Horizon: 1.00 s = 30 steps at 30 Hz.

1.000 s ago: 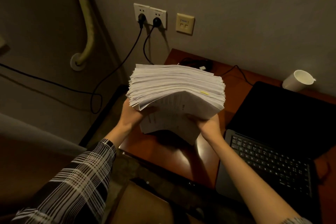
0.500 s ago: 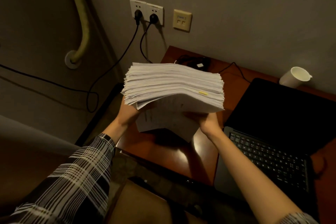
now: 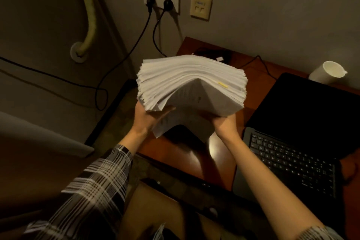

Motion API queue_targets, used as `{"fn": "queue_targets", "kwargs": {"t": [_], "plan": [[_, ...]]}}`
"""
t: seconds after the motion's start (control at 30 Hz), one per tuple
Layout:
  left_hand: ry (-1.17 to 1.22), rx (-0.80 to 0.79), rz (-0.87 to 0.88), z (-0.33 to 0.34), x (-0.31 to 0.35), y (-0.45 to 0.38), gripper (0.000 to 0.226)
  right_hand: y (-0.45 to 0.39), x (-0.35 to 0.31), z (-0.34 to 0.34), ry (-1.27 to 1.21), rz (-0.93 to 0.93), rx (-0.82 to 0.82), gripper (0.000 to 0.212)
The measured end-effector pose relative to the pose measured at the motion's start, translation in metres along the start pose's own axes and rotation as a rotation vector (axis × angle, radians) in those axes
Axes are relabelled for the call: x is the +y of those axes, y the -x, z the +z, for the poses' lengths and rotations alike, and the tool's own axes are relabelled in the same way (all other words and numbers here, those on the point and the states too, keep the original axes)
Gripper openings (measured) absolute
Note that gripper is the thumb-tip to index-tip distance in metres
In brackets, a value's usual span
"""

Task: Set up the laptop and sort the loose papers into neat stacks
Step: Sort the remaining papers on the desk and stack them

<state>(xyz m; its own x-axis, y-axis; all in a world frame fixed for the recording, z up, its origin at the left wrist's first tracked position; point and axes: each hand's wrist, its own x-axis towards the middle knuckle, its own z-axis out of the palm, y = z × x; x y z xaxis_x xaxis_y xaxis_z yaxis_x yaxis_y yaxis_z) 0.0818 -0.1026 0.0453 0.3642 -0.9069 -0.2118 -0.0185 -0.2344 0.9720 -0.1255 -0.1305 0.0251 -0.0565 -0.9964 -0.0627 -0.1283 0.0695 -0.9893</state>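
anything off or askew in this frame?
The paper stack is ragged: sheet edges are staggered on the left side, it bows over both hands, and some bottom sheets sag loose between the left hand and right hand. A yellow tab pokes out. The white cup lies tipped behind the laptop.

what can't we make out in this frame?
All in the head view:
- Fingers of the left hand and right hand: hidden under the paper stack.
- Print on the sheets: too small and dim.
- Laptop screen: black, content unreadable; right edge cut off by the frame.
- Dark item on the desk behind the stack: mostly hidden.
- Cup contents: cannot tell.
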Motion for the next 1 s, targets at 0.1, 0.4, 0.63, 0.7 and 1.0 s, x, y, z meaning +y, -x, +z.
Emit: {"fn": "queue_targets", "kwargs": {"t": [0.1,0.4,0.63,0.7,1.0], "plan": [[-0.063,-0.041,0.043,-0.007,0.009,-0.012,0.071,0.001,-0.009,0.002,-0.009,-0.022,0.039,0.055],[-0.182,-0.159,0.099,-0.018,0.049,-0.033,0.068,0.012,-0.033,0.002,0.01,0.126,-0.052,0.049],[-0.371,-0.362,-0.316,-0.03,0.029,-0.051,0.048,0.022,-0.014,0.013,-0.087,0.525,-0.207,0.05],[-0.349,-0.361,-0.348,-0.03,0.012,-0.053,0.051,0.025,0.001,0.02,-0.078,0.575,-0.198,0.047],[-0.585,-0.209,-0.341,-0.068,-0.059,-0.044,0.079,0.017,0.046,0.033,-0.037,0.864,-0.205,0.05]]}}
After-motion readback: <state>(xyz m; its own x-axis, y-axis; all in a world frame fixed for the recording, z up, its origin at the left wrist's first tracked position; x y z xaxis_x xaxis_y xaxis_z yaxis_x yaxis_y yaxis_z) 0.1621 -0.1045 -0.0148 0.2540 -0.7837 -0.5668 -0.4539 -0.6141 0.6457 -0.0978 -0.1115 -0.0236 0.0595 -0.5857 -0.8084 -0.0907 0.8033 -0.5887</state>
